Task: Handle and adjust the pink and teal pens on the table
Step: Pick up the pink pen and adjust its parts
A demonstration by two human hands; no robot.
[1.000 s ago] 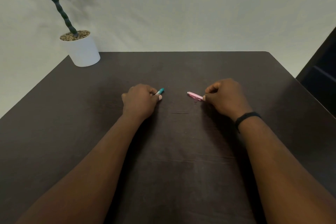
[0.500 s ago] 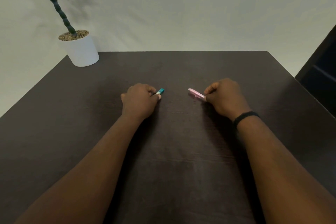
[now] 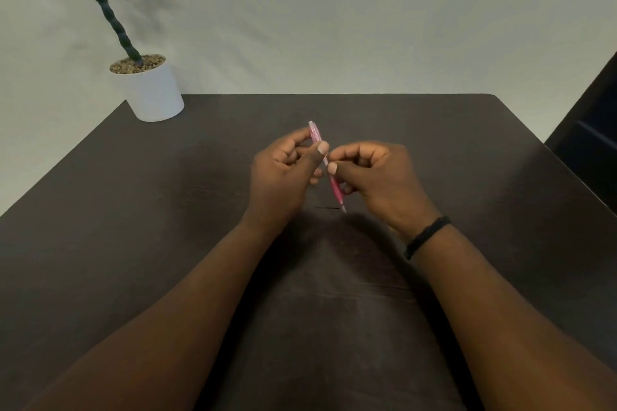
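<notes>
Both hands hold the pink pen above the middle of the dark table. It is tilted, cap end up and away, tip down near the tabletop. My left hand pinches its upper part between thumb and fingers. Just below, my right hand, with a black band on its wrist, pinches the middle of the pen with thumb and forefinger. I see no teal pen; whether it is inside the left hand I cannot tell.
A white pot with a green plant stands at the table's far left corner. A dark piece of furniture is beyond the right edge. A pale wall lies behind the table.
The hands were apart, left on the teal pen and right on the pink pen. They have come together at the centre and lifted the pink pen steeply. The teal pen has gone out of sight.
</notes>
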